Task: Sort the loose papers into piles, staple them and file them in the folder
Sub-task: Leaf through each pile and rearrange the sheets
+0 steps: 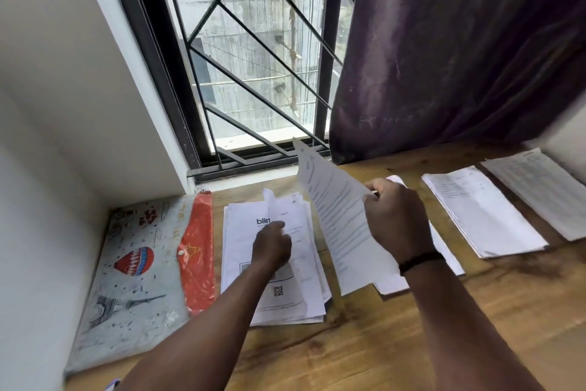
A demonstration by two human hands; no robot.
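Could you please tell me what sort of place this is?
Probably a home desk by a window: a wooden table with paper piles, a barred window with a purple curtain, and a printed folder.

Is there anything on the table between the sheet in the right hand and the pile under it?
Nothing visible. The right hand holds the printed white sheet in the air, directly above the nearest white paper pile on the wooden table.
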